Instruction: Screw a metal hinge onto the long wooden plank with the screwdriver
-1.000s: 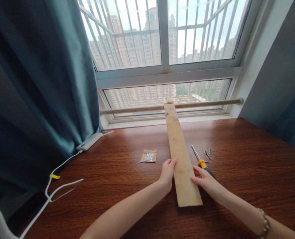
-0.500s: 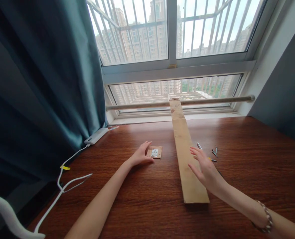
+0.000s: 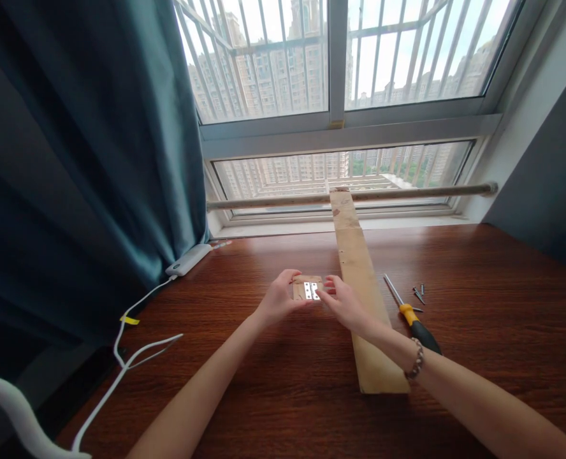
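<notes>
A small wooden block with a metal hinge is held between both hands just above the dark wooden table. My left hand grips its left side, fingers curled round it. My right hand pinches its right side and reaches across a long pale wooden plank. The plank lies lengthwise on the table, its far end resting on a rod by the window.
A yellow-and-black screwdriver and a few loose screws lie right of the plank. A white power bank with a white cable sits at the left by a teal curtain.
Both hands left the plank. The left hand reached the hinge block first, then the right crossed over the plank to it; both now hold the block. The screwdriver is uncovered.
</notes>
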### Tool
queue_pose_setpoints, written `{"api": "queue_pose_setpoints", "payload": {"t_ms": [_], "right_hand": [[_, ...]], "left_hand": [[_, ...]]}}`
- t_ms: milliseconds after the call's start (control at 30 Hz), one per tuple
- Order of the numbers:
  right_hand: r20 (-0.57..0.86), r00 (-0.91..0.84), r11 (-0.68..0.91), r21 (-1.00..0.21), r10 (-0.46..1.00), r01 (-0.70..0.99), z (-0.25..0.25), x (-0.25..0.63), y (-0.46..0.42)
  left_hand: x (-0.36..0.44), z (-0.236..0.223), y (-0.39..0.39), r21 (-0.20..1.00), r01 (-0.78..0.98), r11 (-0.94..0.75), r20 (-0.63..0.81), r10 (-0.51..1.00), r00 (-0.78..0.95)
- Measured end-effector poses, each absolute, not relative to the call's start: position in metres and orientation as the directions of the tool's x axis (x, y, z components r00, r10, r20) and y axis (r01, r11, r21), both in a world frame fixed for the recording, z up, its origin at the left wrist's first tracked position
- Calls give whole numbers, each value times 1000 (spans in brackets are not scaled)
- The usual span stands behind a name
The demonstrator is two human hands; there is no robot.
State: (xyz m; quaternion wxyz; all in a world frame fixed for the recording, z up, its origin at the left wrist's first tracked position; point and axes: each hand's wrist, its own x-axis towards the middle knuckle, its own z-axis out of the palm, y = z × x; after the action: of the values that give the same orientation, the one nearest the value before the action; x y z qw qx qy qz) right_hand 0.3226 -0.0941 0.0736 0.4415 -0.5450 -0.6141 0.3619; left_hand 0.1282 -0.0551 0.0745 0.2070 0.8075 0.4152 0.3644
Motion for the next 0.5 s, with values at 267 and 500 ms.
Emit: {"api": "queue_pose_setpoints", "payload": {"t_ms": [267,500], "right_hand": [[-17,-83,-24,-996,996,-88,80,313,-85],[-89,-83,-118,-868,993,-482,101,319,-98]], "left_hand": [[138,101,-76,577,465,-672,580,738,345],[142,103,-85,692,359,-626,557,780,286]]}}
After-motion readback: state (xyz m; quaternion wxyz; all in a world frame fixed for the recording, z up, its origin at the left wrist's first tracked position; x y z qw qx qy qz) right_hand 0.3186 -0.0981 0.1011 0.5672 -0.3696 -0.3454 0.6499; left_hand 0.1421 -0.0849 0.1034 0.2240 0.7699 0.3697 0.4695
